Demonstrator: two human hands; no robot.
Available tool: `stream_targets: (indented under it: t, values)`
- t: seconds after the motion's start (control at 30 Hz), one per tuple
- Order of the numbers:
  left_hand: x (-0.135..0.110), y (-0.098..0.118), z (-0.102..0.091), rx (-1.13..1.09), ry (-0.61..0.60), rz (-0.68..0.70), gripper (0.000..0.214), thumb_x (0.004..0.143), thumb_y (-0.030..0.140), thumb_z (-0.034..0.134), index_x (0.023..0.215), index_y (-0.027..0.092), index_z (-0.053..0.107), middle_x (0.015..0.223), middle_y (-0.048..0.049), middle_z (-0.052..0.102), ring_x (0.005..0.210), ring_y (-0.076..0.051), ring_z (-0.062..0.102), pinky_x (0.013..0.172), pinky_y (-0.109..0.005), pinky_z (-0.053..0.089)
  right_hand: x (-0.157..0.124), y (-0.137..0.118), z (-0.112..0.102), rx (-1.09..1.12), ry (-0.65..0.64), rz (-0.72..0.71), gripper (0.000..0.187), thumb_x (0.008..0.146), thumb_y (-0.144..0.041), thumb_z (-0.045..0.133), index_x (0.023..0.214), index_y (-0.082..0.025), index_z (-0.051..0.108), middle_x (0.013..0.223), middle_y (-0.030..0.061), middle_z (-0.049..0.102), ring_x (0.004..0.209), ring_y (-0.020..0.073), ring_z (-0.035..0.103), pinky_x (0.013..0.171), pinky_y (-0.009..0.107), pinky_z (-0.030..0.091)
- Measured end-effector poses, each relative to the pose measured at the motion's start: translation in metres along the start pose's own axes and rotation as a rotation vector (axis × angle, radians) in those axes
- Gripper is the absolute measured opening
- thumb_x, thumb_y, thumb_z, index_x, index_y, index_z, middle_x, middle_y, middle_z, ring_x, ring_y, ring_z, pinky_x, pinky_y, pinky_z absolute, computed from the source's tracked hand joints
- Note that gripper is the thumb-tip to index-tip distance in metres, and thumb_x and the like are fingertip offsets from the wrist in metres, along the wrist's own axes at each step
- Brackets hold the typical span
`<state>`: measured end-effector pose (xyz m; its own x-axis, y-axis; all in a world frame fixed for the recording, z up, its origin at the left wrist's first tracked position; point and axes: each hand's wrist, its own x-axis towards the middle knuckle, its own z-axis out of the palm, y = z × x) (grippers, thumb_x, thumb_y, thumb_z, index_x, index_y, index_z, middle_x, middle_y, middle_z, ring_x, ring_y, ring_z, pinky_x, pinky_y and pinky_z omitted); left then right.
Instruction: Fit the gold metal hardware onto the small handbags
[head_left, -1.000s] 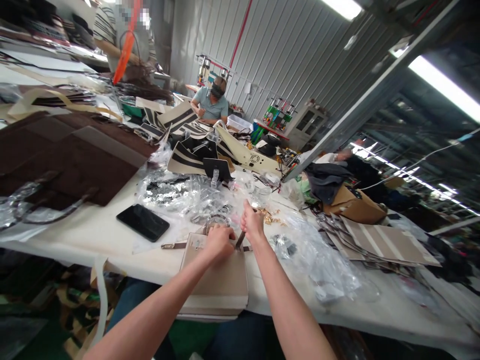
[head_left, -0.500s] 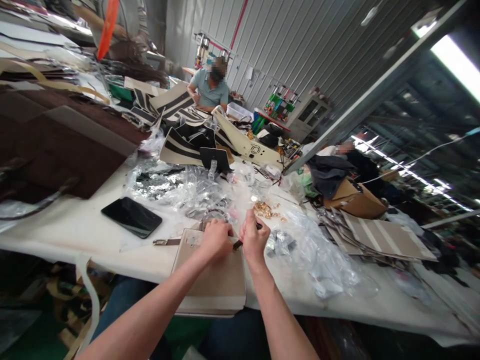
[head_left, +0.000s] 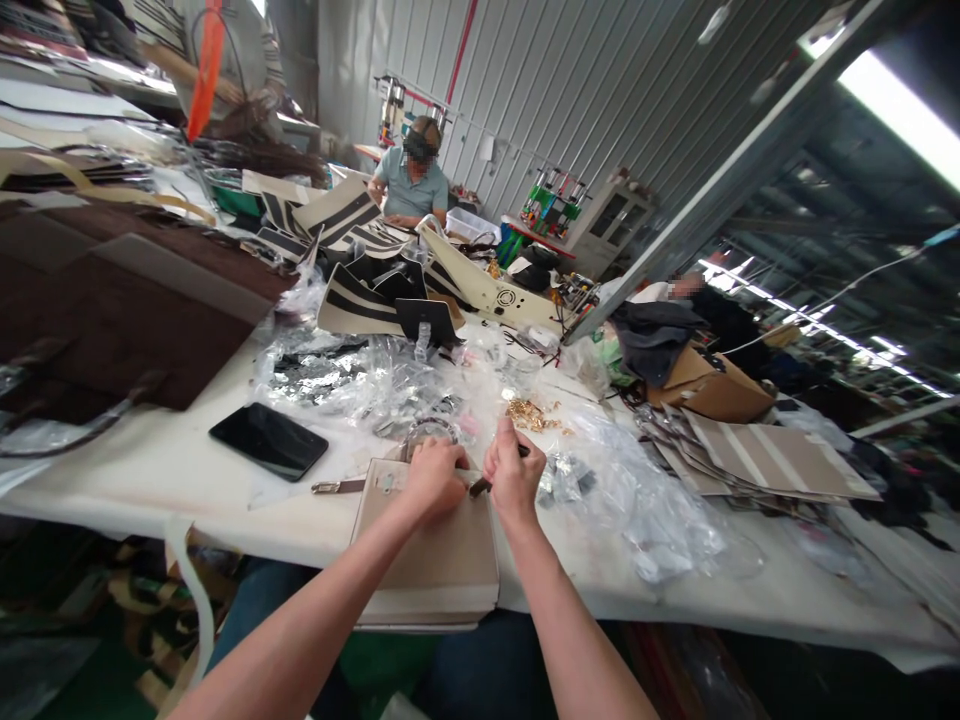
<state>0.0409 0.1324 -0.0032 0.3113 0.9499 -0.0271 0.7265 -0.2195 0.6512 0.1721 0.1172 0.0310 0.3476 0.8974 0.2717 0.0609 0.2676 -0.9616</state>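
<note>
A beige panel piece [head_left: 435, 560], boxy and layered at its near side, lies over the table's front edge. My left hand [head_left: 436, 478] is closed at its far edge, fingers curled down; the fingertips are partly hidden. Close beside it, my right hand [head_left: 514, 470] makes a fist with the thumb up, around a slender dark piece [head_left: 480, 487] whose lower end meets the panel near my left fingers. Its exact kind is unclear. A brown strap with a metal buckle [head_left: 337, 487] sticks out left of the panel. A small metal fitting [head_left: 388, 482] shows on the panel's upper left.
A black phone [head_left: 268, 440] lies left. Behind my hands are plastic bags of metal parts [head_left: 352, 375] and gold-coloured hardware [head_left: 531, 415]. Dark brown bag pieces [head_left: 127, 300] fill the left, striped panels [head_left: 772, 455] the right. A co-worker [head_left: 412, 180] sits across the table.
The view has shifted slightly, so the table things sit a little farther right. Both hands keep nearly the same pose on the panel. The seated co-worker's head has changed position slightly.
</note>
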Motion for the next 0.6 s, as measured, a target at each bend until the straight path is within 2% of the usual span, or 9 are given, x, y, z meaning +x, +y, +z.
stream_targets:
  t: [0.13,0.33,0.5,0.6]
  values:
    - [-0.001,0.001,0.0,-0.005,0.006,0.0,0.022,0.084,0.017,0.075,0.102,0.024,0.082,0.12,-0.0105,0.078,0.122,-0.035,0.064,0.102,-0.044,0.047,-0.003,0.006,0.001,-0.097,-0.018,-0.018,0.071,0.105,-0.077,0.065,0.062,-0.027,0.041,0.048,-0.005,0.04,0.042,0.0123,0.037,0.042,0.029,0.031]
    - [0.001,0.0,0.004,-0.011,0.018,0.008,0.018,0.084,0.018,0.075,0.1,0.024,0.082,0.117,-0.0116,0.077,0.12,-0.036,0.063,0.099,-0.046,0.047,-0.007,0.01,-0.006,-0.199,-0.064,-0.11,0.068,0.112,-0.065,0.064,0.059,-0.025,0.046,0.05,-0.0031,0.044,0.046,0.0134,0.042,0.049,0.031,0.035]
    - [0.005,-0.002,0.006,-0.036,0.024,0.026,0.017,0.081,0.017,0.078,0.095,0.026,0.081,0.114,-0.0093,0.077,0.119,-0.035,0.064,0.1,-0.045,0.047,-0.012,0.015,-0.009,-0.099,-0.005,-0.1,0.068,0.113,-0.065,0.062,0.06,-0.025,0.046,0.052,-0.0033,0.043,0.047,0.0134,0.042,0.05,0.031,0.037]
    - [0.006,-0.003,0.005,-0.02,0.018,0.032,0.017,0.082,0.017,0.08,0.097,0.025,0.081,0.115,-0.0097,0.078,0.119,-0.036,0.064,0.102,-0.046,0.047,0.004,0.012,-0.012,0.04,0.015,0.033,0.071,0.107,-0.071,0.068,0.06,-0.025,0.041,0.05,-0.0055,0.037,0.044,0.0116,0.036,0.044,0.028,0.031]
